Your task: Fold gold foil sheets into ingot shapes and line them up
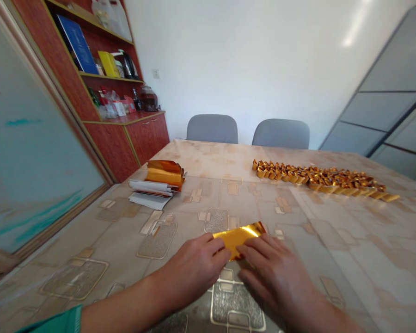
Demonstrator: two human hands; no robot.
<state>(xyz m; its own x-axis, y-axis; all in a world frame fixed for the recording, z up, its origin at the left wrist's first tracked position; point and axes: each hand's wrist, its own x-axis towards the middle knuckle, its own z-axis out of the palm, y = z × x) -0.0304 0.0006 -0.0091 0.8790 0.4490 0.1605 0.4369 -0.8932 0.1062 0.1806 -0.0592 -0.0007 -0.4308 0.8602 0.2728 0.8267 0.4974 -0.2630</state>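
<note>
A shiny gold foil sheet (238,237) lies near the front of the patterned table (187,217), between both hands. My left hand (204,259) has its fingers closed on the sheet's left end. Over the sheet's right side and lower edge rests my right hand (272,266), its fingers slightly apart and touching the foil; its thumb is held below the edge. The fingertips of both hands partly cover the sheet.
A stack of foil and white-backed sheets (164,178) sits at the left. Rows of folded gold pieces (319,178) stretch across the right back. Beyond the far edge stand two grey chairs (212,128). A red cabinet (135,134) is at the back left.
</note>
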